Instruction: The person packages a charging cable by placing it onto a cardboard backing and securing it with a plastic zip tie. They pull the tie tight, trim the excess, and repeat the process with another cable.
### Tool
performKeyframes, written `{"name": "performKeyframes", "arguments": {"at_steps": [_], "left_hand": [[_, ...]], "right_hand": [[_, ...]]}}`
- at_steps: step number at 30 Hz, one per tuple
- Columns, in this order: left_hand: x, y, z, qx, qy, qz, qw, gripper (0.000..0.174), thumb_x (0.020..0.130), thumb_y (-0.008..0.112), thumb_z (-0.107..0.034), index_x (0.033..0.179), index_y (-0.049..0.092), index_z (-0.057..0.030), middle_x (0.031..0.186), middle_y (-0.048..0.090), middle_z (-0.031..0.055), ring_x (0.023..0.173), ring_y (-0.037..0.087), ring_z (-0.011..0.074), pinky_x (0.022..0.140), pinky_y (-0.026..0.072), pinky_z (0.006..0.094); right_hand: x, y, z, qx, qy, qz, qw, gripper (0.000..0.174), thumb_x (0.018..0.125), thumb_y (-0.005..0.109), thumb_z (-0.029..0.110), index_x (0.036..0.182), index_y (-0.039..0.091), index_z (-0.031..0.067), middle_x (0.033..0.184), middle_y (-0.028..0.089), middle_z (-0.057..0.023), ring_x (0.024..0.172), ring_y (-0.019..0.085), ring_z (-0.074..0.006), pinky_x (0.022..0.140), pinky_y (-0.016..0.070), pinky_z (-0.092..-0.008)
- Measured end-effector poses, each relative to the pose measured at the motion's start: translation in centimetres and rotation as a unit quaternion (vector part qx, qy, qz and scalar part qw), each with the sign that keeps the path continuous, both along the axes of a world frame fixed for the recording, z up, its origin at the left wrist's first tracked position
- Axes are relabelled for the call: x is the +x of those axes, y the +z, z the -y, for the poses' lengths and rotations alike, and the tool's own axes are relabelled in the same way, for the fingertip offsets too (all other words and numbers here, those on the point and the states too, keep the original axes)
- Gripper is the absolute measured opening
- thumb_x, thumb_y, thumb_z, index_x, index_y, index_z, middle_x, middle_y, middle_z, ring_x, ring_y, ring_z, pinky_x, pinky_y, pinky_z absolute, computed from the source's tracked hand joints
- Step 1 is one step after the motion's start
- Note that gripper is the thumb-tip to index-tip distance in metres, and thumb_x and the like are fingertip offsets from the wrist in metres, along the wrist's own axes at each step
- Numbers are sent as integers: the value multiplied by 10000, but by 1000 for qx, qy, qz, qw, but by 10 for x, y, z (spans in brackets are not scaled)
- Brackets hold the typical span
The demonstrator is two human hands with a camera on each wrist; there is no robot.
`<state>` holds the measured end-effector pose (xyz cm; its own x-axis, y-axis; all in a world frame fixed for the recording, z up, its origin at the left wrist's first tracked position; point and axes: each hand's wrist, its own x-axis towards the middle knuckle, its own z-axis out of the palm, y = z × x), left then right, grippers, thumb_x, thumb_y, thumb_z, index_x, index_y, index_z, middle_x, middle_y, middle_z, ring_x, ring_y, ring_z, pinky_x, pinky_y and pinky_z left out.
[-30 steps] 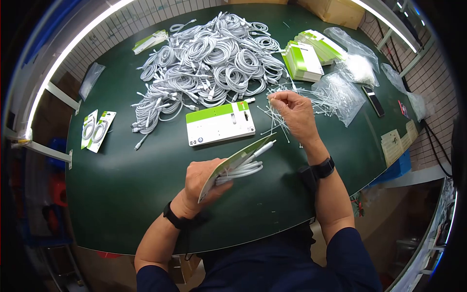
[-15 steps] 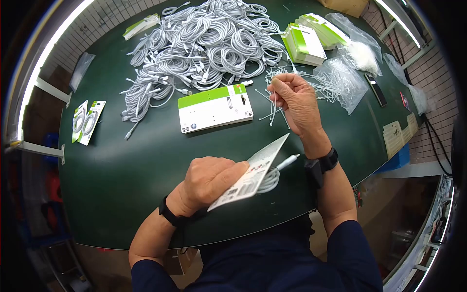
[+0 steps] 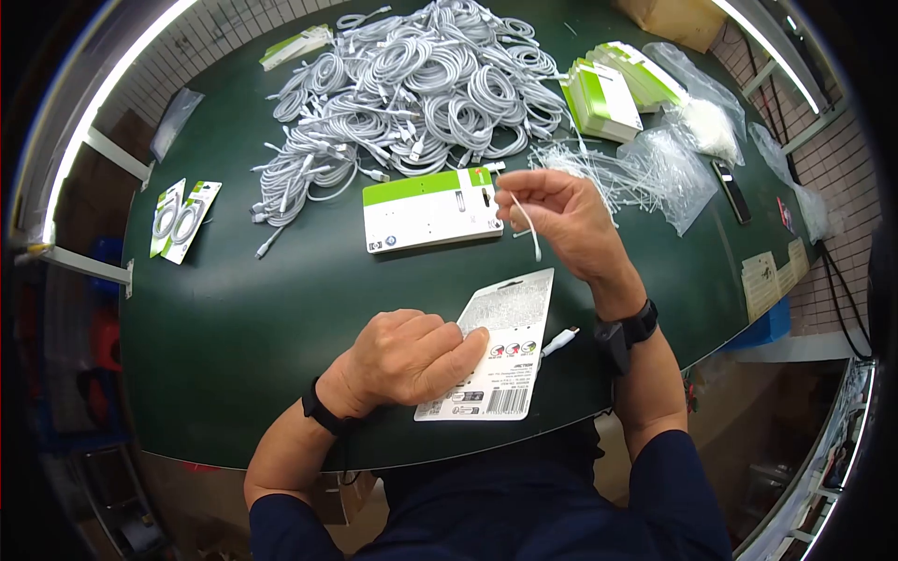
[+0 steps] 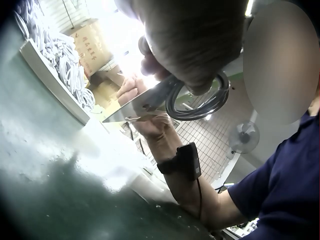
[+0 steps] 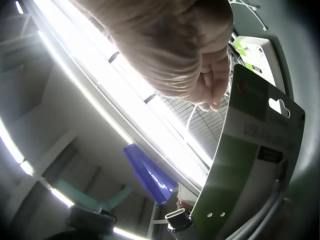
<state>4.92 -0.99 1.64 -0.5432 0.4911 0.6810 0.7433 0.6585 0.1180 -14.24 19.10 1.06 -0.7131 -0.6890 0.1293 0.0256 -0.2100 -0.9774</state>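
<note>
Green table (image 3: pixel 253 365), left grip (image 3: pixel 412 360) holding card (image 3: pixel 510 323), right grip (image 3: pixel 571 220) pinching tie (image 3: pixel 530 222), cable coil (image 4: pixel 192 113) plain only from left wrist

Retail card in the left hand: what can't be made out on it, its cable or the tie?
Head view: the retail card's finest print is too small to read, and the left hand covers part.
Head view: the card hides the coiled cable except a plug.
Right wrist: the bottom edge cuts off the coil.
Head view: the right hand hides the cable tie's gripped part.
</note>
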Motion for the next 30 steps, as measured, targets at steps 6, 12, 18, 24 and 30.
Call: {"name": "performKeyframes", "arguments": {"at_steps": [6,12,18,24,30], "left_hand": [[-2,-3,4,-18,16,-11,1000,297,823,750,-102,1103,691,-27,710,566,-22,549,574,109,466,454,276],[-4,-7,5,-8,32,-16,999,301,827,752,-108,1117,695,-47,725,583,-30,559,582,104,477,461,273],[-5,-8,6,-1,22,-12,1000,312,818,770,-82,1118,711,-16,720,597,1,551,587,122,468,463,277],[-6,-9,6,-5,25,-12,1000,308,826,759,-98,1123,704,-37,734,587,-13,568,593,117,480,468,276],[-5,-4,9,-14,26,-20,999,305,821,752,-118,1116,710,-52,741,581,-31,574,589,105,479,460,274]], "right_hand": [[11,18,0,134,-26,-46,990,131,966,739,30,1048,779,-64,926,775,-92,758,714,-98,647,555,-214],[8,14,1,150,4,-8,989,148,997,724,75,1059,736,-59,901,765,-90,721,716,-98,588,549,-215],[9,17,2,196,-9,8,980,131,1017,693,98,1043,669,-29,851,747,-85,663,686,-91,563,547,-218],[9,11,5,248,-30,-63,966,117,1047,647,108,1016,636,-4,833,725,-67,644,658,-75,559,536,-220],[10,8,3,254,-34,-153,954,133,1041,663,119,1008,681,-9,796,691,-27,647,640,-83,569,515,-246]]}}
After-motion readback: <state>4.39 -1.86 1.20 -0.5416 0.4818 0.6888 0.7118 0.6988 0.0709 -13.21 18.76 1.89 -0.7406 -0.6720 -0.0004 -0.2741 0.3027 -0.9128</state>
